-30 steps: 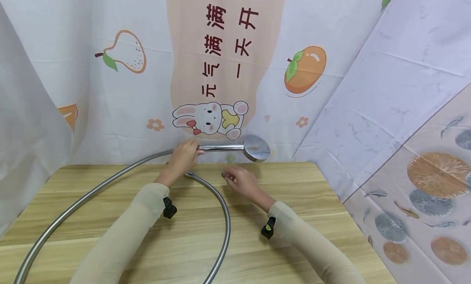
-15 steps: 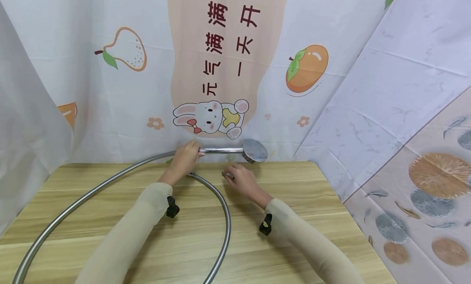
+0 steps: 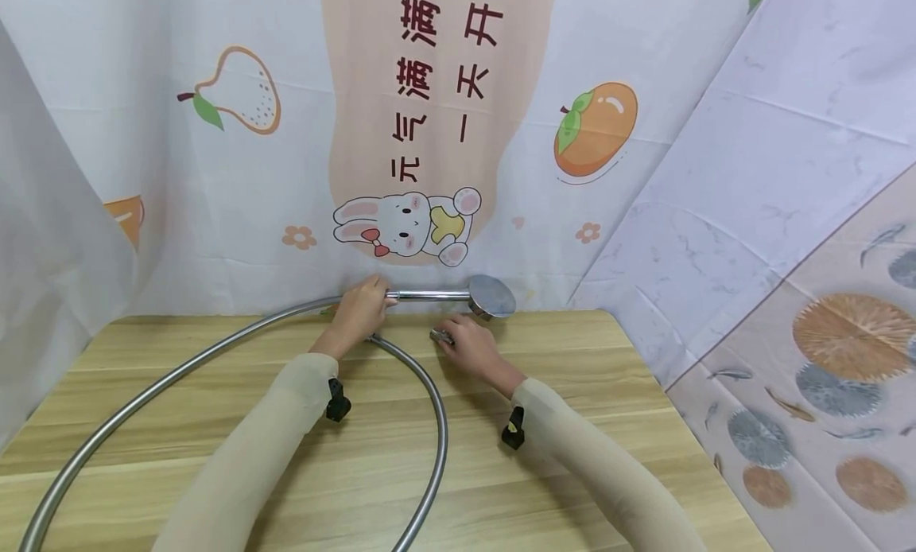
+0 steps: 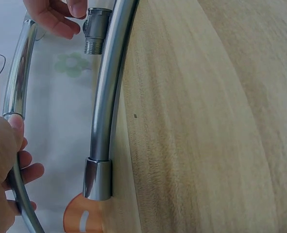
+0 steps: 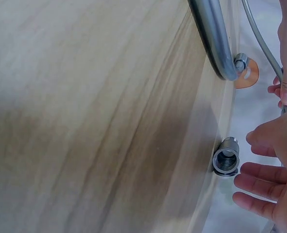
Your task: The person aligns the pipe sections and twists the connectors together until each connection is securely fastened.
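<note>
My left hand (image 3: pixel 360 312) grips the chrome handle of a hand shower (image 3: pixel 432 295), where its metal hose (image 3: pixel 172 377) joins. The round shower head (image 3: pixel 492 298) points to the right, beside the back edge. My right hand (image 3: pixel 472 347) is just below it. Next to its fingers sits a small threaded metal fitting (image 5: pixel 226 159) on the wood. In the right wrist view the thumb and fingers are spread and apart from the fitting. The hose's loose end (image 4: pixel 98 179) has a chrome collar and lies between the hands, partly behind the left one in the head view.
A wooden table (image 3: pixel 572 425) lies under both arms. The hose loops off its front edge. A white printed curtain (image 3: pixel 236 194) hangs right behind the back edge, and another patterned cloth (image 3: pixel 787 353) borders the right side.
The shower head has sunk a little toward the table's back edge, with my left hand still on the handle. More of the fitting shows beside my right hand than before.
</note>
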Demonstrator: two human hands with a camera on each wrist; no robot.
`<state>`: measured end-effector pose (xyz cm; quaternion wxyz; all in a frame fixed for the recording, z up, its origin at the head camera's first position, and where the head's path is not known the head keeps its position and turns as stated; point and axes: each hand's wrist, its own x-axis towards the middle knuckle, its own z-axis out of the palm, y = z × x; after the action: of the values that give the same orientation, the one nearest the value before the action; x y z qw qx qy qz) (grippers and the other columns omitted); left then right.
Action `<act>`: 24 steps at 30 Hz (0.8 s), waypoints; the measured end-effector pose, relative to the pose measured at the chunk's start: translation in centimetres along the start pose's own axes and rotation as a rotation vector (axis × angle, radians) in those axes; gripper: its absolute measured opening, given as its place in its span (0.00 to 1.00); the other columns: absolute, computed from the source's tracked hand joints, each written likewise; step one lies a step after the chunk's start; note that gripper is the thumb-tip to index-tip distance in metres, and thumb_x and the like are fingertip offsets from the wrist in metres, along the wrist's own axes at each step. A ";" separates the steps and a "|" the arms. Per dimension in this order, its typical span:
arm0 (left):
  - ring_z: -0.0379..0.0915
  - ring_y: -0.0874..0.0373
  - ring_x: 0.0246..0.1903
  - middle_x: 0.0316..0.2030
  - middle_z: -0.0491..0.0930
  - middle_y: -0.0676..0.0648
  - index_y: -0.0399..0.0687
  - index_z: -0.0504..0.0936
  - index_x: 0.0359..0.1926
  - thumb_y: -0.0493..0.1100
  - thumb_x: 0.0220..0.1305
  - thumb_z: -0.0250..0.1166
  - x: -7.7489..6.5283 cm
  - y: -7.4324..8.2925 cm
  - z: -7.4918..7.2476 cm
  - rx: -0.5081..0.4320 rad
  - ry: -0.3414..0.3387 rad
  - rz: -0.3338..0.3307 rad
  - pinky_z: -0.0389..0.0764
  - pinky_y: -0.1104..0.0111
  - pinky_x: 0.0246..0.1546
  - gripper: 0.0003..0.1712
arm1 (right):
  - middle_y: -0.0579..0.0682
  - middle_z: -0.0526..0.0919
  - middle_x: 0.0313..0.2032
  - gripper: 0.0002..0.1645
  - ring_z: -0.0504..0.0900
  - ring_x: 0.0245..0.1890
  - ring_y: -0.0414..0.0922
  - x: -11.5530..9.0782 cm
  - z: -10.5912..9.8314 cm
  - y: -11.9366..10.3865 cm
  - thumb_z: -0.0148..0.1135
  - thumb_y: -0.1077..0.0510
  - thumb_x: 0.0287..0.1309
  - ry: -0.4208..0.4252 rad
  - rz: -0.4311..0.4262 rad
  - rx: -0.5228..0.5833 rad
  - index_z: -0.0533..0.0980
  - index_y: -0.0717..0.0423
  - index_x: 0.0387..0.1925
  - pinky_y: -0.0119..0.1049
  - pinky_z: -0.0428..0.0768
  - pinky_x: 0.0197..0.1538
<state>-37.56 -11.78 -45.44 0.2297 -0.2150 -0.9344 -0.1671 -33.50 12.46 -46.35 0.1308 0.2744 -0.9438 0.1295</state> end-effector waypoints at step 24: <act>0.78 0.45 0.31 0.31 0.77 0.40 0.34 0.78 0.34 0.43 0.68 0.69 -0.2 -0.7 1.4 0.005 -0.055 0.008 0.81 0.53 0.35 0.15 | 0.52 0.85 0.44 0.09 0.84 0.44 0.50 0.1 0.3 0.3 0.70 0.61 0.60 -0.037 -0.012 -0.042 0.86 0.54 0.43 0.46 0.85 0.39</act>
<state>-38.19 -11.89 -46.86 0.2050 -0.2227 -0.9399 -0.1581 -33.77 12.58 -46.68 0.1200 0.2797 -0.9469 0.1040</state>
